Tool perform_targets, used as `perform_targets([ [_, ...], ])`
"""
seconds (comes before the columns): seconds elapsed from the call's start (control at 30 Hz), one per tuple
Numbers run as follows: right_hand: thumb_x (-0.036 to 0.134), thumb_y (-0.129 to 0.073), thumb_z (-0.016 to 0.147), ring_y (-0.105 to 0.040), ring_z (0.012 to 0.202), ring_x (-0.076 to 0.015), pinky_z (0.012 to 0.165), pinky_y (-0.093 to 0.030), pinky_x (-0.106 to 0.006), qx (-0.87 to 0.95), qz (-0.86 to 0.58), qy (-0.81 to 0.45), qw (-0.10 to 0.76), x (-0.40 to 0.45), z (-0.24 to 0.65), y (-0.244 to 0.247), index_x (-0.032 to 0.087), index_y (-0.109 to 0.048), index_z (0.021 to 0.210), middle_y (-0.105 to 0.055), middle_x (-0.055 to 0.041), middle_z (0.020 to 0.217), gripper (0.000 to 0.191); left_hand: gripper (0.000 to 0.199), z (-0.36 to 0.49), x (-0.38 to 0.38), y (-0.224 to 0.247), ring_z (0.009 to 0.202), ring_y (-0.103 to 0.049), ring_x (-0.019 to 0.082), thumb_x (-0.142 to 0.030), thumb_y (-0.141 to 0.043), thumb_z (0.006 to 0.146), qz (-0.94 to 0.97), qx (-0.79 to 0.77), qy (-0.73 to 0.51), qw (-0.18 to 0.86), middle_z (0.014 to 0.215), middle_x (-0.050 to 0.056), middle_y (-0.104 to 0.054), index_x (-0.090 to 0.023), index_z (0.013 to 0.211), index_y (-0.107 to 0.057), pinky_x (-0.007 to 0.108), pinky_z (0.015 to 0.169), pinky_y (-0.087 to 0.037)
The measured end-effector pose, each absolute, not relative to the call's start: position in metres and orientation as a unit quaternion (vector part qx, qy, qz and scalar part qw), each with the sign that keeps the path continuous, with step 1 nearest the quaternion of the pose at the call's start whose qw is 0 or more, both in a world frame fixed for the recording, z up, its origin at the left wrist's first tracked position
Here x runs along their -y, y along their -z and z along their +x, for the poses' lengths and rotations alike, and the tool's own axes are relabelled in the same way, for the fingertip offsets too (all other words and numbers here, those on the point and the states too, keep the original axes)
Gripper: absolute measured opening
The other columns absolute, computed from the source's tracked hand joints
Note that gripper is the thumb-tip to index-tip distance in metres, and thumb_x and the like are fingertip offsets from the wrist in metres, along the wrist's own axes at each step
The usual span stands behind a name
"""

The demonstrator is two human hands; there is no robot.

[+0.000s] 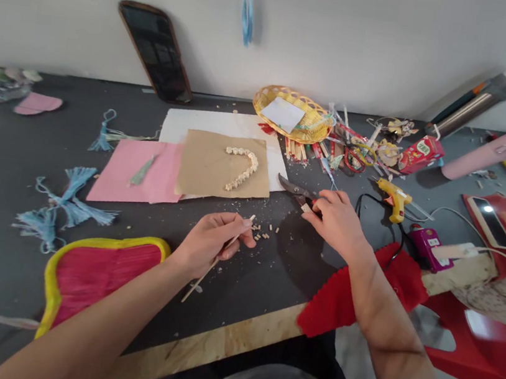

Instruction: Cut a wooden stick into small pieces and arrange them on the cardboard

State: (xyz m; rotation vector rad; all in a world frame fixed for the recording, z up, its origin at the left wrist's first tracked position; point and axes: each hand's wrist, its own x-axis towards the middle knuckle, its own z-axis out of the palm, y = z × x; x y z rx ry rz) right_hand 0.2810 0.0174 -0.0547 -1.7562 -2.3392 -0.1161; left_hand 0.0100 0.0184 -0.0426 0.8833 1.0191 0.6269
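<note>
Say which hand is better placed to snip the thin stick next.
Probably the right hand: it grips the dark-bladed cutters, while the left hand holds the stick.

The worktop [145, 221] looks matt, with a smooth, veined wood-like front edge [212, 348]. The stick [200, 282] and short pieces [265, 236] look like bare, unglossed wood. The shears [291, 187] have dull metal blades. The brown sheet [206, 170] and pink sheets [118, 164] are matt paper. The basket [314, 116] is woven and slightly shiny; blue tassels [78, 190], soft thread; red cloth [330, 307], fuzzy; glue gun [395, 200], smooth plastic; leaning phone [154, 50], glossy.
</note>
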Motion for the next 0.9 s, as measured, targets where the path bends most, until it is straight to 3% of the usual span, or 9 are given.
perform_targets([
  [0.17,0.032,-0.069,0.085,-0.055,0.107,-0.0305,0.095,-0.047,-0.047,0.809,-0.584,0.001,0.065,-0.018,0.280,0.059,0.018,-0.063,0.076,-0.065,-0.0157,0.105,0.017,0.033,0.011,-0.020,0.040,0.033,-0.037,0.002,-0.042,-0.073,0.071,0.397,-0.465,-0.289,0.737,0.061,0.004,-0.069,-0.013,0.063,-0.059,0.017,0.036,-0.020],
  [0.27,0.024,-0.061,0.087,-0.061,0.103,-0.0264,0.093,-0.048,-0.042,0.778,-0.618,-0.046,0.102,-0.021,0.278,0.054,0.019,-0.058,0.071,-0.067,-0.0130,0.108,0.017,0.036,0.011,-0.020,0.039,0.032,-0.037,0.001,-0.043,-0.075,0.069,0.389,-0.469,-0.289,0.739,0.060,0.004,-0.069,-0.012,0.061,-0.059,0.017,0.036,-0.019],
  [0.37,0.030,-0.056,0.089,-0.065,0.092,-0.0208,0.082,-0.051,-0.035,0.713,-0.655,-0.127,0.214,-0.024,0.280,0.049,0.020,-0.053,0.070,-0.065,-0.0105,0.115,0.022,0.038,0.010,-0.020,0.040,0.033,-0.037,0.001,-0.045,-0.076,0.070,0.388,-0.471,-0.286,0.739,0.060,0.004,-0.069,-0.012,0.062,-0.060,0.016,0.036,-0.019],
  [0.5,0.045,-0.062,0.086,-0.064,0.074,-0.0140,0.067,-0.054,-0.029,0.579,-0.591,-0.361,0.429,-0.027,0.281,0.044,0.021,-0.056,0.092,-0.066,-0.0072,0.102,0.026,0.039,0.008,-0.020,0.044,0.033,-0.038,0.000,-0.047,-0.076,0.071,0.388,-0.460,-0.273,0.751,0.062,0.004,-0.070,-0.012,0.065,-0.061,0.015,0.036,-0.020],
  [0.6,0.038,-0.077,0.072,-0.066,0.083,-0.0159,0.066,-0.056,-0.027,0.457,-0.491,-0.541,0.507,-0.025,0.274,0.042,0.022,-0.054,0.095,-0.065,-0.0041,0.103,0.036,0.039,0.008,-0.020,0.047,0.033,-0.038,0.000,-0.047,-0.076,0.072,0.386,-0.452,-0.269,0.758,0.063,0.004,-0.070,-0.011,0.064,-0.062,0.015,0.036,-0.021],
  [0.7,0.026,-0.076,0.070,-0.067,0.093,-0.0180,0.071,-0.058,-0.029,0.392,-0.430,-0.645,0.496,-0.020,0.266,0.039,0.022,-0.057,0.091,-0.064,-0.0044,0.114,0.029,0.039,0.008,-0.020,0.047,0.033,-0.038,0.000,-0.047,-0.076,0.072,0.382,-0.453,-0.278,0.756,0.063,0.004,-0.070,-0.012,0.064,-0.061,0.015,0.036,-0.021],
  [0.77,0.025,-0.071,0.072,-0.065,0.100,-0.0196,0.075,-0.059,-0.032,0.383,-0.398,-0.668,0.499,-0.016,0.262,0.039,0.025,-0.060,0.097,-0.063,-0.0044,0.120,0.027,0.039,0.008,-0.020,0.046,0.033,-0.038,0.000,-0.047,-0.077,0.071,0.378,-0.454,-0.285,0.755,0.062,0.004,-0.070,-0.012,0.064,-0.061,0.015,0.035,-0.020],
  [0.9,0.026,-0.063,0.074,-0.059,0.115,-0.0229,0.086,-0.057,-0.043,0.422,-0.360,-0.638,0.534,-0.013,0.259,0.044,0.034,-0.057,0.117,-0.054,-0.0014,0.136,0.043,0.038,0.008,-0.023,0.043,0.033,-0.038,0.000,-0.046,-0.078,0.069,0.364,-0.448,-0.295,0.762,0.062,0.005,-0.071,-0.012,0.064,-0.062,0.014,0.035,-0.021],
])
